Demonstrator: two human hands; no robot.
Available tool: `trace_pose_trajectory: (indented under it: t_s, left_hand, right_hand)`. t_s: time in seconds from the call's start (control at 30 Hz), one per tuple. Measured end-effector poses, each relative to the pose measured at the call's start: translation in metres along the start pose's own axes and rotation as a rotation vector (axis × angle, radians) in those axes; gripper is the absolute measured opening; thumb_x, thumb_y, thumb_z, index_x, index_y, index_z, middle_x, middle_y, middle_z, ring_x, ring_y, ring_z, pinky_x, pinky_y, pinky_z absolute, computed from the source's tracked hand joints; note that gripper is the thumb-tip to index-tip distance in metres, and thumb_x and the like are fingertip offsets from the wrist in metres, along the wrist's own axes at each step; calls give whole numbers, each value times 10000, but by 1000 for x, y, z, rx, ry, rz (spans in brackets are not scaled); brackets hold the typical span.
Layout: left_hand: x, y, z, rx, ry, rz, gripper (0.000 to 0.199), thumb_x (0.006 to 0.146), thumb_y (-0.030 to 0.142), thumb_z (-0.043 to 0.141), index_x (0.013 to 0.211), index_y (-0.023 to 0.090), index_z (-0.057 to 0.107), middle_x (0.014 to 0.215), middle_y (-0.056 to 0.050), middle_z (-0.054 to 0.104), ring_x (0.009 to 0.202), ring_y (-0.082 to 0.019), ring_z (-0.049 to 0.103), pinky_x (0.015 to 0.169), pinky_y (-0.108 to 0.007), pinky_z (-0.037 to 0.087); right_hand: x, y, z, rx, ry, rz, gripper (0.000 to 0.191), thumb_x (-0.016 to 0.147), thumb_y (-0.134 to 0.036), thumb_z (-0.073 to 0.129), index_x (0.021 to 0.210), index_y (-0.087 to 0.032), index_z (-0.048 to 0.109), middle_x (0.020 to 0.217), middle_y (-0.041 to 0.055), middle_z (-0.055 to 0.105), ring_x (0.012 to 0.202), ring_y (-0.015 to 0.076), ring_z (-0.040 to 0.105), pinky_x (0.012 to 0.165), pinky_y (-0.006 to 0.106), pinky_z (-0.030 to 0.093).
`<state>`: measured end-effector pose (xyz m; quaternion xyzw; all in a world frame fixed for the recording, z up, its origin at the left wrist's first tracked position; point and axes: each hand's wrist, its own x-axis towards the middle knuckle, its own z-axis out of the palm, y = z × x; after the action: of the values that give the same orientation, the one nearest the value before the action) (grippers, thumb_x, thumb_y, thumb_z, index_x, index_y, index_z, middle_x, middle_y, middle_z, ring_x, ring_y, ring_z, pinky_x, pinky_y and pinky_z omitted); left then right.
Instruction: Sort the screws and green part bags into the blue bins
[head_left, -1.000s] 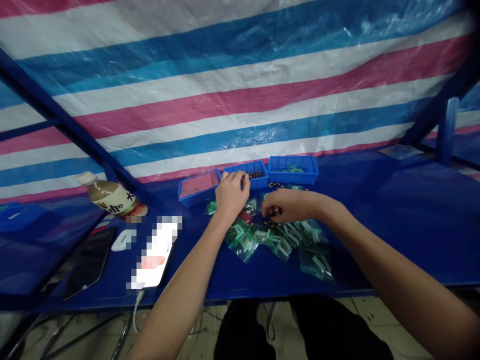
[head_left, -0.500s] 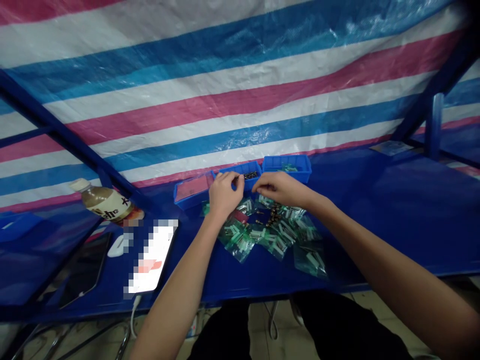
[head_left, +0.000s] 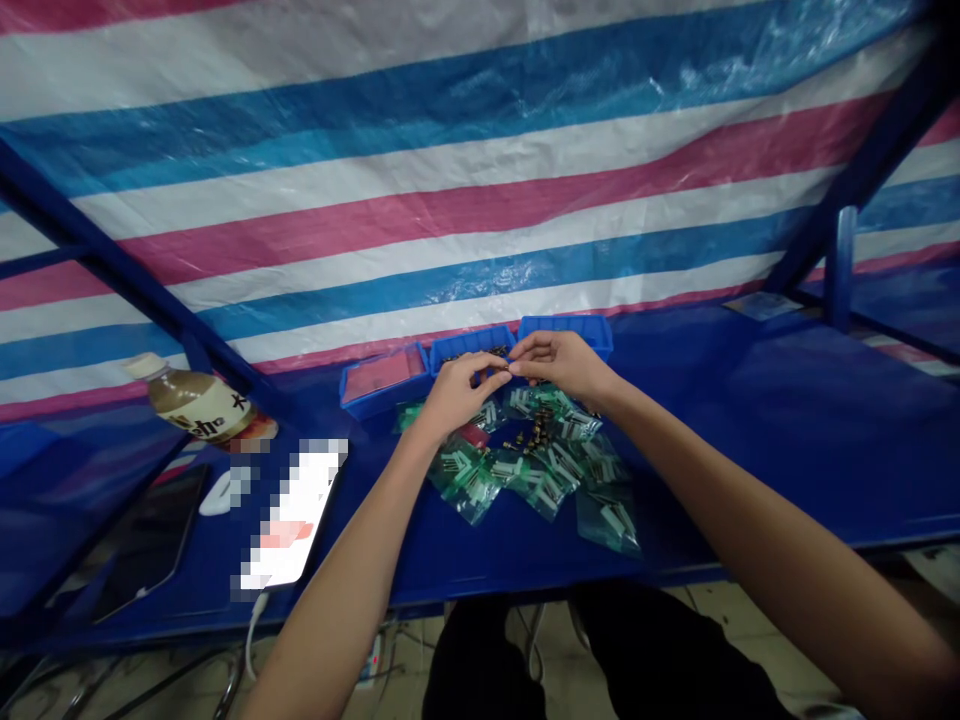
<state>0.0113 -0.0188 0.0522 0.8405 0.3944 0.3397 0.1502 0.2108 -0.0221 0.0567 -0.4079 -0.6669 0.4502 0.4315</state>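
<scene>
My left hand (head_left: 461, 393) and my right hand (head_left: 564, 364) meet fingertip to fingertip over the front of the blue bins. Both are pinched; whatever sits between the fingertips is too small to make out. Below them lie several green-tinted plastic bags (head_left: 466, 478) holding white and metal pieces. A loose pile of small brass-coloured parts (head_left: 538, 432) rests among the bags, beside a small red piece (head_left: 474, 435). Behind my hands, the middle blue bin (head_left: 442, 350) contains small dark metal parts. My right hand partly hides the right blue bin (head_left: 604, 336).
At the left, a blue bin (head_left: 360, 408) holds a pink-red block. Further left stand a drink bottle (head_left: 202, 405), a lit phone (head_left: 296, 515) on a white cable, a white object (head_left: 217, 492) and a dark tablet-like device (head_left: 154, 550). A striped plastic sheet (head_left: 480, 220) hangs behind the blue table (head_left: 750, 420).
My hands have come together from a gap apart, and their fingertips now meet. The left hand's pinch has moved right, away from the middle bin. The view has shifted slightly.
</scene>
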Motion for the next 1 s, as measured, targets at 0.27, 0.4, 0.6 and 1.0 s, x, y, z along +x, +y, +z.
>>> trace_pose_trajectory:
  t_s: [0.27, 0.4, 0.6, 1.0]
  left_hand:
    - [0, -3, -7, 188, 127, -24, 273, 957, 408, 488, 972, 249, 709, 989, -44, 699, 948, -224, 567, 895, -379, 452]
    - [-2, -17, -8, 485, 284, -151, 307, 947, 365, 489, 1164, 251, 673, 1251, -103, 583, 1151, -316, 451, 993, -483, 376]
    - [-5, -11, -1, 601, 299, -153, 386, 981, 384, 388, 1247, 222, 616, 1265, -136, 548, 1161, -339, 412, 968, -487, 364]
    - [-4, -14, 7, 558, 291, -188, 387, 971, 410, 414, 1225, 207, 624, 1202, -137, 589, 1144, -337, 444, 960, -487, 376]
  right_hand:
    - [-1, -7, -21, -376, 1, -75, 333, 847, -416, 641, 1072, -171, 656, 735, 40, 692, 636, 155, 603, 625, 304, 470]
    - [0, -7, -43, -901, -58, -83, 148, 828, -308, 660, 779, -179, 714, 651, 33, 656, 614, 150, 567, 609, 295, 382]
    - [0, 2, -38, -1027, -383, -64, 212, 837, -331, 668, 969, -181, 740, 772, 54, 697, 675, 179, 591, 626, 294, 380]
    - [6, 16, -20, -835, -286, -139, 250, 749, -309, 750, 878, -175, 583, 821, 17, 578, 707, 147, 513, 622, 248, 344]
